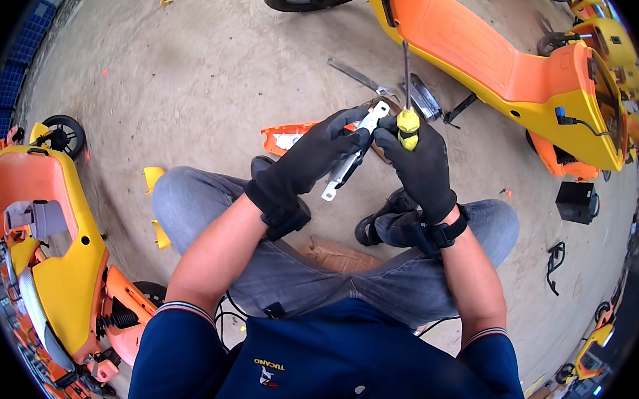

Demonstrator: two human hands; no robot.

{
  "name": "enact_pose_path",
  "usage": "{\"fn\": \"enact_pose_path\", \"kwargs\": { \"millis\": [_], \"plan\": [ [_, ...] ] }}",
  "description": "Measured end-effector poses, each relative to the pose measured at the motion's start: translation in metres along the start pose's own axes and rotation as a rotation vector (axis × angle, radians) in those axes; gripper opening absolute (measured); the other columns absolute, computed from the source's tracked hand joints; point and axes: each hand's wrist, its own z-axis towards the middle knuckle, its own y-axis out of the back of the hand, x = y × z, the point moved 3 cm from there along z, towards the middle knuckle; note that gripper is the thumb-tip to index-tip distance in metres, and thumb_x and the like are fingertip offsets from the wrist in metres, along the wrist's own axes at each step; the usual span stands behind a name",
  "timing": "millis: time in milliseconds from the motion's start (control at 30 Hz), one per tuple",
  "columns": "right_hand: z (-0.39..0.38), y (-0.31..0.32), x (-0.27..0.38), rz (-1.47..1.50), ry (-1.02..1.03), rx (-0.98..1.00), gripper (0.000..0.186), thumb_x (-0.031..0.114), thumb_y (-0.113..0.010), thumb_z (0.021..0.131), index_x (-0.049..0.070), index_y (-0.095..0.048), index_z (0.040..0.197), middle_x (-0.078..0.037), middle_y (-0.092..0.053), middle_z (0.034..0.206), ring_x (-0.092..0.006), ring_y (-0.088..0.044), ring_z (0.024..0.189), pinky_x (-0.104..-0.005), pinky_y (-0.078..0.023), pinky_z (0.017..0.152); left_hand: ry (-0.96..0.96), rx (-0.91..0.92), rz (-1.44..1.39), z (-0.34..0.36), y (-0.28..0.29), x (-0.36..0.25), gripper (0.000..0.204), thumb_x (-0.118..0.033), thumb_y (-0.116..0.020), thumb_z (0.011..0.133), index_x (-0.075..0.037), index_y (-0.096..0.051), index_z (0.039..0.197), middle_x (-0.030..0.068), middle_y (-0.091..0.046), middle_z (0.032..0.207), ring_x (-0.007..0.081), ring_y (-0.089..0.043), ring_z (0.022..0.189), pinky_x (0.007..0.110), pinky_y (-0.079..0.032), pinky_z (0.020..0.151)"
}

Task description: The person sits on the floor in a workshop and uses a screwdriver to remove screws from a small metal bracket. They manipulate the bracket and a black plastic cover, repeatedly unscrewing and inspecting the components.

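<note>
Both my hands wear black gloves and meet above the floor in front of my crossed legs. My left hand (316, 150) is closed around a narrow silver-white metal bracket (345, 170), held at a slant with a holed tab at each end. In my right hand (421, 164) is a screwdriver (408, 126) with a yellow handle, its dark shaft pointing away from me. The fingers of that hand come close to the bracket's upper end; whether they touch it I cannot tell. Beyond my left hand lies an orange and white shell part (283, 137), partly hidden by the glove.
A yellow and orange scooter (471, 51) stands at the far right, another (67, 266) at the left. Past my hands lie a long metal tool (356, 74) and a dark rectangular part (423, 96). A black box (577, 202) and a black bracket (555, 265) rest at the right.
</note>
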Motion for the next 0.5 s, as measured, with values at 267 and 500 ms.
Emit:
{"fn": "enact_pose_path", "kwargs": {
  "millis": [267, 500],
  "plan": [
    [-0.004, -0.001, -0.006, -0.196, 0.133, -0.071, 0.016, 0.015, -0.069, 0.084, 0.003, -0.062, 0.091, -0.011, -0.061, 0.074, -0.0249, -0.060, 0.064, -0.0361, -0.046, 0.060, 0.056, -0.005, 0.035, -0.004, -0.001, -0.007, 0.052, -0.024, -0.057, 0.098, -0.001, -0.042, 0.142, 0.0002, -0.058, 0.109, 0.0049, -0.051, 0.091, 0.021, -0.045, 0.079],
    [0.000, 0.005, 0.000, -0.242, 0.244, -0.028, 0.015, 0.014, -0.069, 0.082, 0.003, -0.063, 0.091, -0.011, -0.061, 0.075, -0.0274, -0.060, 0.068, -0.0365, -0.046, 0.062, 0.070, 0.025, 0.033, -0.004, -0.005, -0.010, 0.051, -0.030, -0.058, 0.097, -0.006, -0.045, 0.140, -0.0005, -0.060, 0.093, 0.0046, -0.056, 0.071, 0.019, -0.048, 0.059]
  ]
}}
